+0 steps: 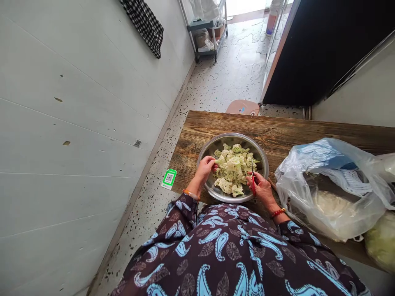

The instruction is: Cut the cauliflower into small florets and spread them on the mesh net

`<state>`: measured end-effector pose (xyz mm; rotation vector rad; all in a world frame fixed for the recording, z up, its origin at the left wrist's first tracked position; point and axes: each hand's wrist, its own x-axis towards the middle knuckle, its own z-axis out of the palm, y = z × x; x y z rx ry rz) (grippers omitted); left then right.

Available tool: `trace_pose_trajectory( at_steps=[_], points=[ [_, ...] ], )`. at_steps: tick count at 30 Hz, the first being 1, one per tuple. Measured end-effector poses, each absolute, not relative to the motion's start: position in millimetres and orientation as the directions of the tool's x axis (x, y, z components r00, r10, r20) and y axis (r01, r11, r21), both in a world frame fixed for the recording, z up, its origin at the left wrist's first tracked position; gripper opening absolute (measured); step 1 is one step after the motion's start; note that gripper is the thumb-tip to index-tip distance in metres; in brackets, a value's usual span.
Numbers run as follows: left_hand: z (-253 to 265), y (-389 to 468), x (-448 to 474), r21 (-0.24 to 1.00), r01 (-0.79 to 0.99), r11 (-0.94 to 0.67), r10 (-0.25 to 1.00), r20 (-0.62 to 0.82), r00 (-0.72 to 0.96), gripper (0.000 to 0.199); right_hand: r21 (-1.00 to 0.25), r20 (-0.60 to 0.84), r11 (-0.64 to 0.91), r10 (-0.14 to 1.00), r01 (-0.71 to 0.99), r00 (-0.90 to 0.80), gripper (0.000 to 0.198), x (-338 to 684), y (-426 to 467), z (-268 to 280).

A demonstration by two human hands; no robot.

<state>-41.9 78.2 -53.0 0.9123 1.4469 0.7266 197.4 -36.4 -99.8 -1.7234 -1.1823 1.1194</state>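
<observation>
A wide stainless steel bowl (212, 193) stands on the wooden table and holds a heap of cauliflower florets (233, 166). At the bowl's left rim, my left hand (205, 169) is closed, its thumb and fingers pinching a cauliflower floret (218, 161) at the edge of the heap. My right hand (262, 190) grips a pair of scissors (253, 184) with red handles over the bowl's right side. The scissor blades point away from me above the florets; whether they are apart is too small to tell.
A clear plastic bag (333, 222) with pale contents lies right of the bowl on the wooden table (197, 127). Beside it is a bagged pale green vegetable (382, 242). A QR code card (169, 179) sits at the table's left edge. Beyond are a pink stool (242, 107) and a shelf cart (202, 25).
</observation>
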Motion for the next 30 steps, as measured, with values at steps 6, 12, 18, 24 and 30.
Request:
trace_pose_trajectory(
  at_steps=[6, 12, 18, 24, 30],
  points=[
    [-58.6, 96.3, -32.9, 0.861, -0.001, 0.508, 0.861, -0.508, -0.03, 0.018, -0.915, -0.323, -0.353, 0.931, 0.194, 0.17, 0.059, 197.6, -36.5, -97.4],
    [-50.1, 98.7, -28.5, 0.853, -0.102, 0.512, 0.859, -0.51, 0.05, 0.02, -0.913, -0.351, -0.375, 0.922, 0.161, 0.162, 0.058, 197.3, -35.6, -98.4],
    [-47.5, 102.7, -20.2, 0.854, -0.183, 0.487, 0.873, -0.482, 0.074, 0.025, -0.908, -0.362, -0.385, 0.919, 0.166, 0.155, 0.059, 197.4, -35.3, -100.7],
    [-54.7, 113.6, -11.8, 0.868, -0.123, 0.481, 0.874, -0.464, 0.143, 0.032, -0.902, -0.371, -0.395, 0.916, 0.177, 0.151, 0.059, 198.9, -35.4, -96.9],
    [-82.0, 116.1, -38.0, 0.791, 0.488, 0.368, 0.904, -0.427, 0.01, 0.024, -0.901, -0.37, -0.394, 0.916, 0.181, 0.153, 0.058, 199.1, -35.5, -96.5]
  ],
)
